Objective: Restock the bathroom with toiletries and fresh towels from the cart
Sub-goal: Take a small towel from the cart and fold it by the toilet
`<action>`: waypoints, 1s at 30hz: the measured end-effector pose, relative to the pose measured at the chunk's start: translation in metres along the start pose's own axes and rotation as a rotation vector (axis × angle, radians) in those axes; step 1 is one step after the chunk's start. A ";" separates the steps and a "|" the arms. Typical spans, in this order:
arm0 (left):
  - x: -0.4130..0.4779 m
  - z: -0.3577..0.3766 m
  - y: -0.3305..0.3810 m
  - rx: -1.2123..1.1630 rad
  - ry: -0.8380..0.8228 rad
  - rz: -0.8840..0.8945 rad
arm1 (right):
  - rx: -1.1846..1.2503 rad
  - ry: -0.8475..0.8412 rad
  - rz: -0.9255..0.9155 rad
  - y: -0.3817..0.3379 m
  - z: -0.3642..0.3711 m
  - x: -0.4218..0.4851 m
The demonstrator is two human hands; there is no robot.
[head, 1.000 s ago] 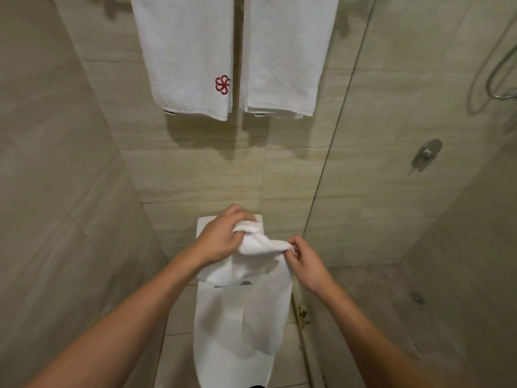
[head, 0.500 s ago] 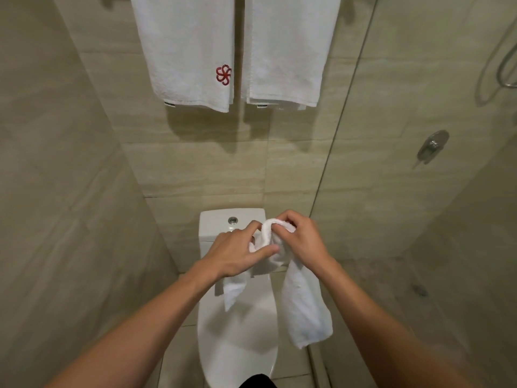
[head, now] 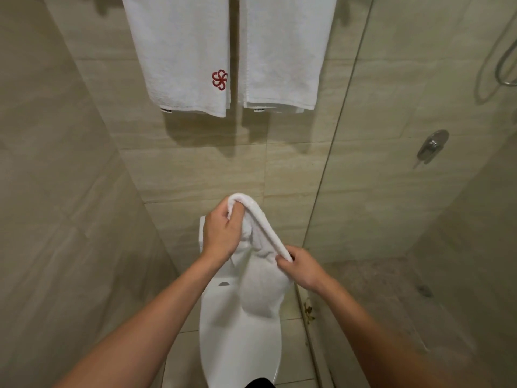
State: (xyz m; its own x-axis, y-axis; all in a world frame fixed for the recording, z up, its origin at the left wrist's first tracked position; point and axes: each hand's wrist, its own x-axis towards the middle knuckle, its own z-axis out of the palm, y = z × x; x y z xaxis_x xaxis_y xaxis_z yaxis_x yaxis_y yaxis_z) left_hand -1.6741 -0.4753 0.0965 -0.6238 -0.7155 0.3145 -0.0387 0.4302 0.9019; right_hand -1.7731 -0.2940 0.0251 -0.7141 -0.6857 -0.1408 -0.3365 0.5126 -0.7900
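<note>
I hold a small white towel [head: 263,284] over the closed white toilet [head: 240,348]. My left hand [head: 221,233] grips one end of its folded edge, raised above the cistern. My right hand [head: 299,266] pinches the other end, lower and to the right. The towel's edge runs taut between the hands and the rest hangs down over the toilet lid. Two larger white towels hang on the back wall above: the left towel [head: 181,51] carries a red flower emblem, the right towel [head: 282,51] is plain.
Beige tiled walls close in on the left and behind. A glass shower screen [head: 344,130] stands right of the toilet, with a chrome mixer handle [head: 432,145] and a shower hose [head: 506,60] behind it. The shower floor lies at the lower right.
My hands were close together on the bunched towel. They have drawn apart: the left has risen, the right has dropped to the right, stretching the towel's edge between them.
</note>
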 end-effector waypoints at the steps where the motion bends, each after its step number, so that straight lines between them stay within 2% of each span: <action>1: 0.001 -0.003 -0.004 0.044 -0.001 -0.021 | -0.021 -0.016 -0.004 0.002 0.001 0.001; 3: 0.005 -0.009 -0.016 0.188 -0.089 -0.126 | -0.058 -0.003 -0.025 0.000 -0.001 0.005; 5: 0.005 -0.014 -0.025 0.417 -0.262 -0.216 | -0.106 0.072 -0.036 -0.008 -0.006 0.009; 8: -0.004 -0.012 -0.027 0.733 -0.480 -0.012 | -0.318 0.122 -0.131 -0.026 -0.014 0.016; 10: -0.009 -0.003 -0.023 0.728 -0.530 0.105 | -0.472 0.093 -0.245 -0.040 -0.017 0.020; 12: -0.009 0.004 -0.022 0.677 -0.538 0.140 | -0.539 0.088 -0.304 -0.050 -0.020 0.021; 17: -0.004 0.011 -0.031 0.645 -0.445 0.193 | -0.435 0.146 -0.323 -0.036 -0.023 0.023; 19: -0.005 0.012 -0.032 0.455 -0.360 0.123 | -0.350 0.166 -0.263 -0.023 -0.020 0.022; 21: 0.001 0.015 -0.032 0.197 -0.228 -0.001 | -0.274 0.115 -0.131 -0.006 -0.016 0.018; 23: 0.008 0.016 -0.034 0.112 -0.129 -0.096 | -0.238 0.040 -0.033 0.011 -0.012 0.015; 25: 0.010 0.013 -0.036 0.193 -0.178 -0.125 | -0.279 0.029 -0.027 0.020 -0.009 0.013; 27: 0.006 0.012 -0.039 0.411 -0.351 -0.092 | -0.312 0.062 -0.077 0.015 -0.008 0.012; 30: -0.004 0.014 -0.037 0.686 -0.548 0.033 | -0.420 0.164 -0.281 -0.004 -0.011 0.019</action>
State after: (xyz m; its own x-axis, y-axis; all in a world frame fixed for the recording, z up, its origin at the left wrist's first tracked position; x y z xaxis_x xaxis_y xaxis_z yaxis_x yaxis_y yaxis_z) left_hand -1.6814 -0.4805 0.0576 -0.9132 -0.4075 -0.0081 -0.3647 0.8079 0.4629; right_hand -1.7922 -0.3029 0.0322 -0.6363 -0.7540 0.1632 -0.7214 0.5066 -0.4721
